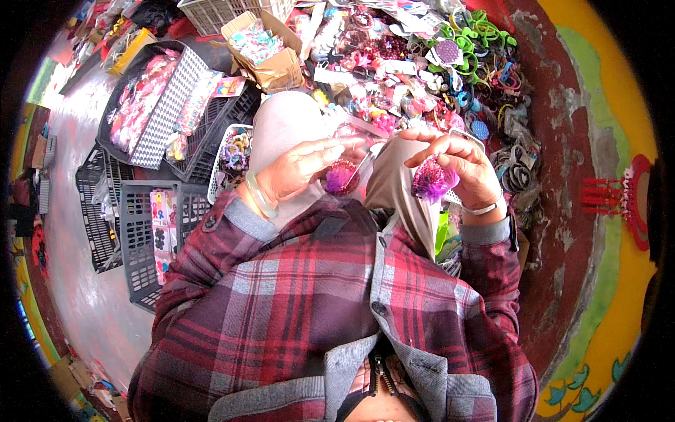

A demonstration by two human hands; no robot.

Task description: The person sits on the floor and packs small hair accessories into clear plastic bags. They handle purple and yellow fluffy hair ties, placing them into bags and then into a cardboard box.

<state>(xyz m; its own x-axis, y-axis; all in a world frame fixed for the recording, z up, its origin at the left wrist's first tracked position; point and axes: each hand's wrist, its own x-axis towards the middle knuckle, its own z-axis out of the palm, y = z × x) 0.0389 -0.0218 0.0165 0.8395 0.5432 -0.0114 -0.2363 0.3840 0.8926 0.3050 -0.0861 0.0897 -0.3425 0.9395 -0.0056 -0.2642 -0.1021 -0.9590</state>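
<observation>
A heap of hair accessories (383,81) in pink, red, white and dark tones, with green at its far right, spreads beyond both hands. A grey plastic crate (138,250) stands to the left of the left hand, and a smaller cardboard box (285,70) of little packets sits beyond that hand. The right hand (465,167) is partly closed, its bent fingers holding one ornament (432,179) at their tips. The left hand (292,169) has its fingers nearly straight, pointing toward the right one; a second ornament (342,177) is just below its fingertips, but I cannot tell how it is gripped. Both ornaments are rounded, dark magenta and glittery, each with a fluffy, brighter purple tuft: the right one's at its lower edge, the left one's toward the wrist.
</observation>
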